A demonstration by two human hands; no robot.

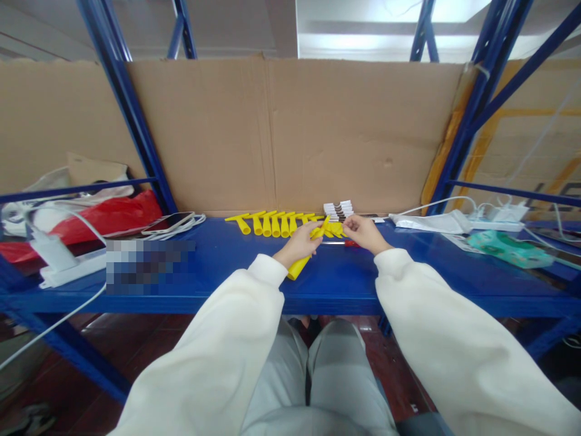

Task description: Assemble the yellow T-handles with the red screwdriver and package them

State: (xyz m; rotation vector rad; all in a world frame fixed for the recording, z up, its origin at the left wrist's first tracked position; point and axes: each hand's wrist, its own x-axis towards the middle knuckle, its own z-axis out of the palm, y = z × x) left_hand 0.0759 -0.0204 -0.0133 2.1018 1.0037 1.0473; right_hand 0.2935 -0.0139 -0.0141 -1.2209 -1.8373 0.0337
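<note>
My left hand (298, 243) is wrapped round a yellow plastic tube-shaped part (298, 268), its wide end pointing down toward me and a thin tip showing above my fingers. Close by on the right, my right hand (362, 232) has its fingertips pinched together; what they hold, if anything, is too small to make out. Small yellow pieces (336, 229) lie between the two hands. A screwdriver with a red handle (352, 243) rests just below my right hand. Behind the hands, a row of similar yellow parts (271, 225) lines the back of the blue shelf (236, 266).
White strips with dark middles (338, 211) are stacked against the cardboard panel (318, 133). On the left are a red bag (106, 218), a white power strip (75, 269) and a cable. To the right lie a white pouch (431, 221) and a green packet (511, 248). Blue posts stand both sides.
</note>
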